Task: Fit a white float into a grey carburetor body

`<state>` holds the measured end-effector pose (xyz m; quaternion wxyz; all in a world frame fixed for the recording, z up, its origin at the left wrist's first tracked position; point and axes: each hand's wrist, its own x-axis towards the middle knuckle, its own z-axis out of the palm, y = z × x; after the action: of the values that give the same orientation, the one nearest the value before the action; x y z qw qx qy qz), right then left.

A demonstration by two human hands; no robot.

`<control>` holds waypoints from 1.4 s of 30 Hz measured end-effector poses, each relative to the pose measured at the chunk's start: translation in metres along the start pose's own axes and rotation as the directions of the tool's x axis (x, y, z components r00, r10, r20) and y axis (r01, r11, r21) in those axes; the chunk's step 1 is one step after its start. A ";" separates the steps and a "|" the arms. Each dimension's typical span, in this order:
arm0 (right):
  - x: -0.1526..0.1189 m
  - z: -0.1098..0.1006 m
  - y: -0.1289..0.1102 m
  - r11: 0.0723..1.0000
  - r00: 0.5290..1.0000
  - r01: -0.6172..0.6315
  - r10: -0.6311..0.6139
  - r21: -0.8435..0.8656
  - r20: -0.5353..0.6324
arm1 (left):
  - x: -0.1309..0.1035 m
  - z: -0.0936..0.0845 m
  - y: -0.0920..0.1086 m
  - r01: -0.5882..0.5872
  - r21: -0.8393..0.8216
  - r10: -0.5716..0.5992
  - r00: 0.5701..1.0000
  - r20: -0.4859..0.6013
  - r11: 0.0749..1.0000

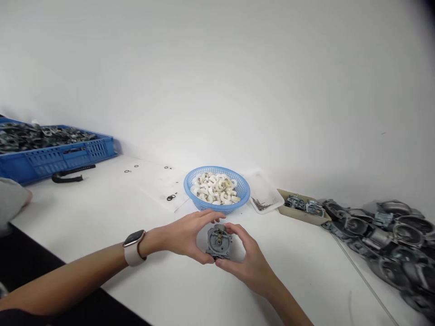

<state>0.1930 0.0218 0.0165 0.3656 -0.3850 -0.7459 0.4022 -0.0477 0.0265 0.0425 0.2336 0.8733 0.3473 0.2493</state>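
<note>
The person's left wrist wears a watch (134,238) on a pale band, above the white table (170,290). Just beyond, the right hand (249,267) grasps a grey metal casting (219,241) by its right side, thumb at the lower edge and fingers at the upper corner. The left hand (181,235) curves around the casting's other side, thumb at the lower left; whether its arched fingertips press on the top, one cannot tell. The casting sits between the two hands, its open face with brass-coloured fittings showing, near the front of a blue basket (188,190) filled with white curved pieces (217,188). To the right of these lies a heap of dark metal parts (384,235). A white tray (273,192) with thin pins (260,205) stands beside the basket, next to a cardboard box (306,218) of metal pieces. Black rings (171,198) lie left of the basket. Farther left, a black strap (68,177) rests before a blue crate (98,149) heaped with dark parts, and a pale wall (217,90) rises behind.
</note>
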 end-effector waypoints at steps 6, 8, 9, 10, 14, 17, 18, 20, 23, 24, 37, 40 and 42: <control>0.003 -0.001 0.013 0.992 0.991 -0.119 0.121 -0.031 0.058 | -0.002 0.014 -0.013 0.004 -0.076 -0.006 0.999 -0.032 0.997; 0.003 0.000 0.016 0.989 0.988 -0.136 0.139 -0.056 0.064 | -0.004 0.020 -0.016 0.007 -0.074 -0.011 0.998 -0.057 0.997; 0.003 0.000 0.018 0.987 0.987 -0.144 0.148 -0.068 0.066 | -0.005 0.023 -0.017 0.001 -0.062 -0.005 0.998 -0.068 0.998; 0.003 0.001 0.019 0.985 0.985 -0.152 0.158 -0.080 0.072 | -0.006 0.025 -0.019 -0.010 -0.049 0.007 0.997 -0.075 0.999; 0.003 0.004 0.024 0.974 0.976 -0.171 0.188 -0.148 0.109 | -0.008 0.032 -0.025 -0.051 -0.035 0.048 0.995 -0.089 0.998; 0.000 0.000 0.025 0.957 0.975 -0.125 0.168 -0.260 0.147 | -0.009 0.033 -0.027 -0.045 -0.083 0.038 0.995 -0.090 0.996; -0.001 -0.003 0.025 0.952 0.973 -0.101 0.155 -0.290 0.169 | -0.009 0.033 -0.028 -0.043 -0.107 0.034 0.996 -0.084 0.993; -0.002 -0.011 0.024 0.949 0.976 -0.039 0.103 -0.314 0.191 | -0.010 0.031 -0.028 -0.033 -0.151 0.023 0.998 -0.062 0.988; 0.003 -0.026 0.019 0.934 0.994 0.091 -0.066 -0.346 0.084 | -0.012 0.025 -0.031 -0.003 -0.171 0.001 1.000 -0.014 0.985; 0.008 -0.031 0.016 0.917 0.992 0.121 -0.122 -0.381 0.021 | -0.013 0.021 -0.032 0.003 -0.161 -0.003 1.000 0.001 0.987; 0.164 -0.049 -0.027 0.629 0.955 0.157 0.100 -0.761 0.280 | -0.023 0.018 -0.018 -0.026 -0.109 0.023 0.999 -0.033 0.994; 0.184 -0.041 -0.027 0.614 0.919 0.140 0.212 -0.777 0.333 | -0.022 0.023 -0.020 -0.023 -0.094 0.022 1.000 -0.012 0.995; 0.190 -0.036 -0.026 0.593 0.908 0.113 0.265 -0.797 0.326 | -0.022 0.024 -0.022 -0.032 -0.098 0.032 0.999 -0.010 0.995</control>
<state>0.1335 0.1889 0.0988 -0.0305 -0.4459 -0.8877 0.1109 -0.0575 0.0191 0.0052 0.2709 0.8652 0.3215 0.2733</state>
